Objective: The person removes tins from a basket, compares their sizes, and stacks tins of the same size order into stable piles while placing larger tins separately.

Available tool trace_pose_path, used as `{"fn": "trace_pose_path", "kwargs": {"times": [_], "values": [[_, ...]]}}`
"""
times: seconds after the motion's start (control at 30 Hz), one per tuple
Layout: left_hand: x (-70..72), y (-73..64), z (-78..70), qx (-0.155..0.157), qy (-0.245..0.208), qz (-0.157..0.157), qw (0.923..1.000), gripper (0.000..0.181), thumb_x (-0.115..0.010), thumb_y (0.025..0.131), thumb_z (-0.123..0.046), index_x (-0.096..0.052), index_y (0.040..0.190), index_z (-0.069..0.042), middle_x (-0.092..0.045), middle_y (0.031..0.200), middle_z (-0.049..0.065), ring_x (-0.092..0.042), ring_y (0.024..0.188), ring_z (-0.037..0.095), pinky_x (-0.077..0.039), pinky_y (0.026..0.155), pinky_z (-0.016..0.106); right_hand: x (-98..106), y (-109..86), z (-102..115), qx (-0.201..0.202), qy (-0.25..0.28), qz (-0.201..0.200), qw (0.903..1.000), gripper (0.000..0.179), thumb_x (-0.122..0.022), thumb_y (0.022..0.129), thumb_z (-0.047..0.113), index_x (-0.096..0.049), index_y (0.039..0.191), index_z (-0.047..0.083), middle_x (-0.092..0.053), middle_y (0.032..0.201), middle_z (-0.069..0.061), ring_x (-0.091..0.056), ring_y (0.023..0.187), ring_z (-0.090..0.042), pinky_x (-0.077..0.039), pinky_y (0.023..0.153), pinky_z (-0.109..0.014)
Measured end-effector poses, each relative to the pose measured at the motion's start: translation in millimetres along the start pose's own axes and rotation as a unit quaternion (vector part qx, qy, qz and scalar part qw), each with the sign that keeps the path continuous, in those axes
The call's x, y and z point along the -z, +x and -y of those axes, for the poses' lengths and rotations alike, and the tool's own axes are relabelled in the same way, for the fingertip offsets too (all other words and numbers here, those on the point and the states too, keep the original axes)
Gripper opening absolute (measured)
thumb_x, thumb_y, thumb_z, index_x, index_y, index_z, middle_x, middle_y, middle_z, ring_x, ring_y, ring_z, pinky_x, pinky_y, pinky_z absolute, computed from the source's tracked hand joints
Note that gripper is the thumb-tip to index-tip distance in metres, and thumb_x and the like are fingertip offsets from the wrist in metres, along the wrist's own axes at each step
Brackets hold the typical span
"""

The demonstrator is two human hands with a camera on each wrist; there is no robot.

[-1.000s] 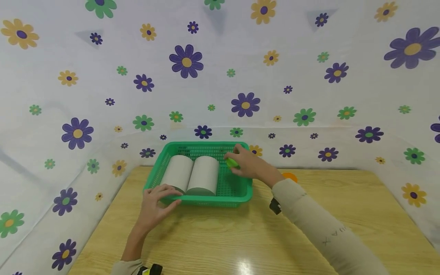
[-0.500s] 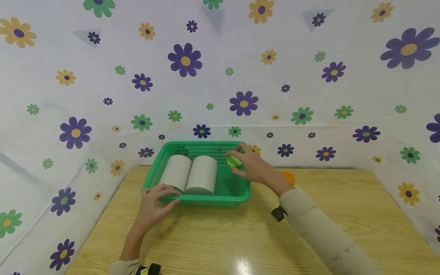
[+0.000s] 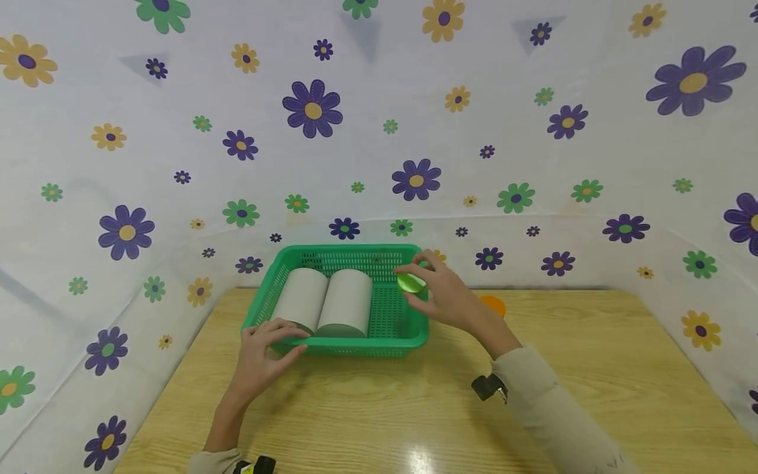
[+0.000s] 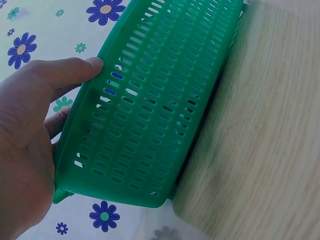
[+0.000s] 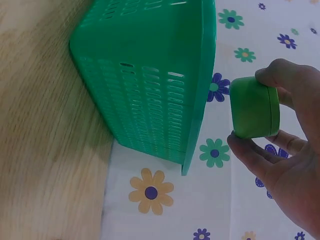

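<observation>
A green plastic basket (image 3: 355, 342) with slotted walls stands on the table, and two white cylinders (image 3: 296, 296) lie side by side in its left and middle part. My left hand (image 3: 260, 359) grips the near left corner of the rim; in the left wrist view its thumb (image 4: 92, 65) lies on the outer side, fingers behind. Over the basket's right end my right hand (image 3: 450, 296) pinches a small lime-green box (image 5: 252, 107) with rounded corners and a seam near one end. The right wrist view shows this box above rim level, apart from the basket wall.
An orange round thing (image 3: 493, 305) sits on the wooden table (image 3: 562, 368), right of the basket and partly behind my right forearm. A white flower-print cloth (image 3: 355, 151) hangs behind and around the table.
My right hand has shifted slightly right and nearer with the green box, which has turned to show more of its face. My left hand keeps its grip on the rim.
</observation>
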State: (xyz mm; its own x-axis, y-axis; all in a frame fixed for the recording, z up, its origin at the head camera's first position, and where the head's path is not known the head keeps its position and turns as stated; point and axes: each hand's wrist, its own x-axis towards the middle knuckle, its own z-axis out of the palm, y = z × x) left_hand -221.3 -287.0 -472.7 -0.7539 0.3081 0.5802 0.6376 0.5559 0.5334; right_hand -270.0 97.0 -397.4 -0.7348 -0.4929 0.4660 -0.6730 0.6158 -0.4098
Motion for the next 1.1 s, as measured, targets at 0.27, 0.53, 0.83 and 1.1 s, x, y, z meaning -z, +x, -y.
{"fn": "trace_pose_path", "kwargs": {"times": [0.27, 0.53, 0.83, 1.1], "values": [[0.9, -0.8, -0.5, -0.002, -0.001, -0.001, 1.0, 0.025, -0.087, 0.081, -0.011, -0.079, 0.102, -0.024, -0.07, 0.104, -0.007, -0.06, 0.104, 0.016, -0.021, 0.083, 0.044, 2, -15.7, 4, -0.002, 0.041, -0.041, 0.9983, 0.042, -0.078, 0.091, 0.015, -0.067, 0.132, 0.01, -0.053, 0.129, -0.013, -0.06, 0.11, -0.029, -0.054, 0.083, -0.044], [0.4, -0.1, 1.3, -0.008, 0.005, -0.001, 1.0, 0.026, -0.087, 0.081, -0.012, -0.078, 0.102, -0.026, -0.07, 0.105, -0.008, -0.06, 0.104, 0.016, -0.021, 0.082, 0.044, 4, -30.8, 5, -0.01, 0.089, -0.098, 0.9911, 0.043, -0.081, 0.087, 0.007, -0.068, 0.129, 0.009, -0.056, 0.131, -0.008, -0.058, 0.116, -0.024, -0.054, 0.089, -0.041], [0.0, 1.0, 1.7, -0.009, 0.004, 0.003, 0.9999, 0.025, -0.086, 0.082, -0.014, -0.079, 0.103, -0.026, -0.07, 0.105, -0.008, -0.06, 0.103, 0.016, -0.022, 0.083, 0.045, 14, -49.9, 7, -0.041, 0.117, -0.126, 0.9843, 0.046, -0.081, 0.087, 0.002, -0.068, 0.13, 0.008, -0.058, 0.135, -0.011, -0.061, 0.119, -0.026, -0.055, 0.091, -0.039], [1.9, 1.1, -0.5, -0.007, 0.003, 0.003, 1.0, 0.024, -0.086, 0.082, -0.014, -0.079, 0.102, -0.024, -0.07, 0.105, -0.008, -0.061, 0.103, 0.016, -0.022, 0.083, 0.044, 20, -65.7, 5, -0.055, 0.092, -0.149, 0.983, 0.045, -0.082, 0.085, 0.003, -0.069, 0.128, 0.009, -0.06, 0.13, -0.007, -0.062, 0.114, -0.024, -0.056, 0.089, -0.04]]}}
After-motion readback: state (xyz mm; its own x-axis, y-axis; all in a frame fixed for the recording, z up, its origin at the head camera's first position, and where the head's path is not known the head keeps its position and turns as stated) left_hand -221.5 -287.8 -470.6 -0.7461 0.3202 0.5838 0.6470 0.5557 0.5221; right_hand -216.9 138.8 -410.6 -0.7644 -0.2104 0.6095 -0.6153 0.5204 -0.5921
